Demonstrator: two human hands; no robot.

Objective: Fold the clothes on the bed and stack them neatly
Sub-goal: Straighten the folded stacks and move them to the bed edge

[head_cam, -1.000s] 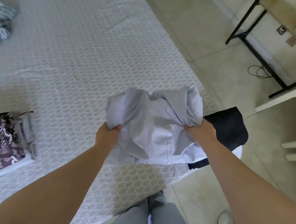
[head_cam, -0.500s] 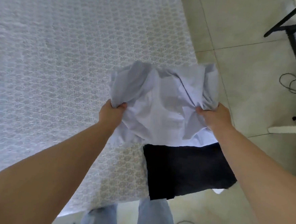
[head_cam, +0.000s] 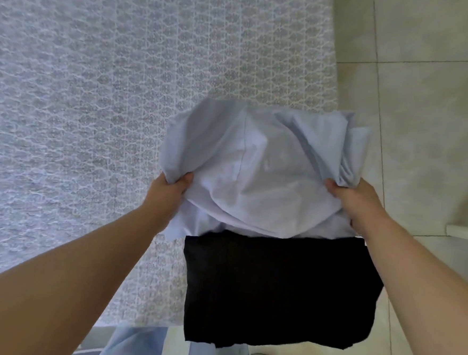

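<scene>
Both bare forearms reach forward from the near corners, converging on a crumpled pale blue garment [head_cam: 258, 173] held up over the right edge of the bed [head_cam: 93, 112]. The left hand [head_cam: 168, 189] grips the garment's left side, its fingers curled under the cloth and its thumb pressed on top, so a fold of fabric bunches over the knuckles. The right hand [head_cam: 350, 198] grips the right side in the same way, thumb pointing inward across the cloth, with a gathered wad of fabric rising above and just beyond the hand. Between the two hands the garment sags in soft creases; a seam runs down its middle, and its far edge forms a rough, puffed outline. Its lower edge hangs down and overlaps the far edge of a folded black garment [head_cam: 277, 291], which lies nearer the person, between the two forearms. The black piece lies flat and roughly square; its left part rests on the bed's near right corner, while its right part extends past the bed edge over the floor. Whether something supports it there cannot be made out. The bed is covered with a white, lace-patterned spread that fills the left and far part of the view. To the right lies a pale tiled floor [head_cam: 424, 135]. At the near edge the person's light blue trouser legs [head_cam: 138, 345] show below the bed's edge.
</scene>
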